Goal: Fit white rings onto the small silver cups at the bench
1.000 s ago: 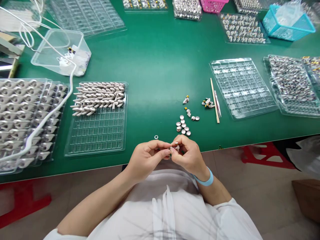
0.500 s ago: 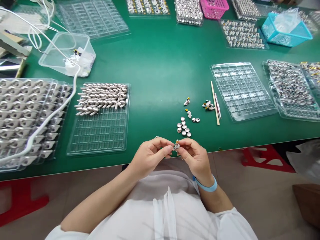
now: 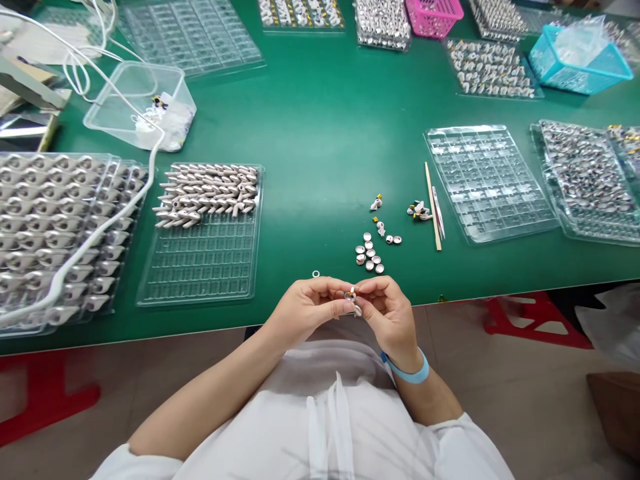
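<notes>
Near the table's front edge, my left hand (image 3: 306, 312) and my right hand (image 3: 393, 319) meet, both closed in a pinch. Between their fingertips is a small whitish-grey part (image 3: 357, 310) with a yellow tab; fingers cover much of it. Just beyond my left hand lies a small pale ring (image 3: 315, 274). Past my right hand sits a cluster of small round metal caps (image 3: 369, 253). Two small parts with yellow tabs (image 3: 381, 228) lie behind the caps, and a little heap of similar parts (image 3: 419, 211) is to their right.
A wooden stick (image 3: 433, 207) and tweezers (image 3: 438, 212) lie beside a clear tray (image 3: 493, 183). At left are a half-filled tray of grey parts (image 3: 200, 267), a stacked tray (image 3: 60, 233), a white cable (image 3: 100, 230) and a clear tub (image 3: 115, 110). Baskets stand far right.
The small part between my fingertips has been turned, and its rounded end now points down toward me. My left thumb has shifted right along it. The view has moved slightly.
</notes>
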Demonstrator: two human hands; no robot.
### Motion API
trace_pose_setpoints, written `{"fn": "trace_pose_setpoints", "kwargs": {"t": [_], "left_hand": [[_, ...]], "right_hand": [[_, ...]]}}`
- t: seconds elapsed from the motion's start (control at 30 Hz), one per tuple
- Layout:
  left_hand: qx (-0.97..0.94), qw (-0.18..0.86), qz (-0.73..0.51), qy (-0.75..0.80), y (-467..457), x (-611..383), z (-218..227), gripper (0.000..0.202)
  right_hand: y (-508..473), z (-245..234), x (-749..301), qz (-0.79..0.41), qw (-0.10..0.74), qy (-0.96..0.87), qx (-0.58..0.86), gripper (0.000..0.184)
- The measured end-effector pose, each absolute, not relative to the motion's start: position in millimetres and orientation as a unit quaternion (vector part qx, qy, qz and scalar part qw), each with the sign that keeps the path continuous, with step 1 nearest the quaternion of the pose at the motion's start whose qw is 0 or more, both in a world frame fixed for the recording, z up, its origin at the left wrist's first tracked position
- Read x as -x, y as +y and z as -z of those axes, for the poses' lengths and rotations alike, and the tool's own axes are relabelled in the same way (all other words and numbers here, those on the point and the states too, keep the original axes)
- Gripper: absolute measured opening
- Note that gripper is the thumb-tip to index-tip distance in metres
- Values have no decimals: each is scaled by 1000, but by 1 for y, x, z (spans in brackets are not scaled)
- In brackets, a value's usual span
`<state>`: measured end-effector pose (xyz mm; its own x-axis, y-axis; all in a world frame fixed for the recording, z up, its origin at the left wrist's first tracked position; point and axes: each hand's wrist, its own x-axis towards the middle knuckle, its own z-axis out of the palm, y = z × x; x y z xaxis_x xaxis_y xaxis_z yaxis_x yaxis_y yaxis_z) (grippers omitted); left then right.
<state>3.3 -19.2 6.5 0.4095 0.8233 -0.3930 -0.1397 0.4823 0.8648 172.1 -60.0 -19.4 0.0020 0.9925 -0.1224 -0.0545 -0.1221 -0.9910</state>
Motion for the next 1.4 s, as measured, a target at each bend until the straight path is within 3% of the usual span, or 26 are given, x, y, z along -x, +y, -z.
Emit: {"fn": "trace_pose_setpoints", "kwargs": {"t": [0.2, 0.4, 0.53, 0.73, 0.97, 1.4], "left_hand": [[-470, 673, -366, 439, -19, -1, 1, 16], [-523, 614, -329, 491, -22, 0, -4, 13], [-576, 568, -309, 500, -23, -3, -10, 11], [-551, 601, -303, 493, -23, -1, -8, 17], [-534, 583, -335, 513, -24, -5, -5, 19], [-533, 543, -403, 508, -29, -13, 4, 10]], "right_hand": [[-57, 15, -177, -512, 442, -536, 505, 11], [-54, 6, -182, -430, 450, -599, 503, 18], [-55, 3, -178, -402, 438, -606, 529, 5], [-54, 2, -177, -412, 433, -594, 539, 6], [-57, 6, -171, -334, 459, -638, 520, 12], [-57, 8, -176, -302, 470, -665, 496, 21]]}}
